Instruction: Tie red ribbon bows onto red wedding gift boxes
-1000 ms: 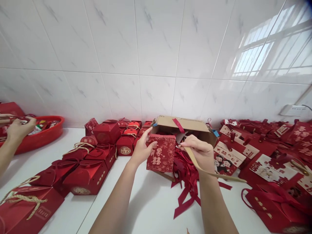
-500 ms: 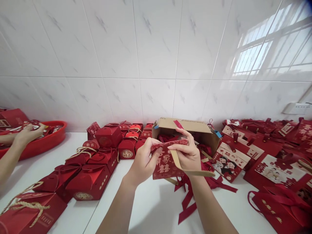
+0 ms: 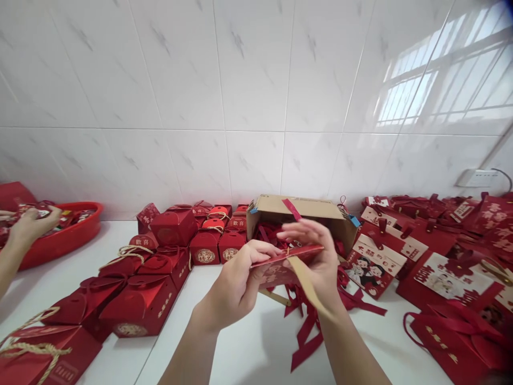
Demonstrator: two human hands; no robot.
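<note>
I hold a flat red gift box (image 3: 280, 266) with gold characters between both hands, tipped nearly level above the white counter. My left hand (image 3: 236, 283) is closed on its left edge, thumb on top. My right hand (image 3: 316, 256) grips the right end, fingers curled over it, together with a tan ribbon strip (image 3: 304, 280) that hangs down toward my wrist. Just behind stands an open cardboard box (image 3: 304, 211) with red ribbons inside.
Folded red gift boxes (image 3: 144, 289) with rope handles crowd the left. Flat red printed bags (image 3: 449, 267) cover the right. Loose red ribbons (image 3: 310, 329) lie below my hands. Another person's hand (image 3: 30, 224) reaches at a red basin (image 3: 68, 235) far left. A tiled wall backs the counter.
The red box has tipped from upright, face toward me, to nearly flat. My right hand came onto its right end with the tan strip. The other person's hand stayed at the basin.
</note>
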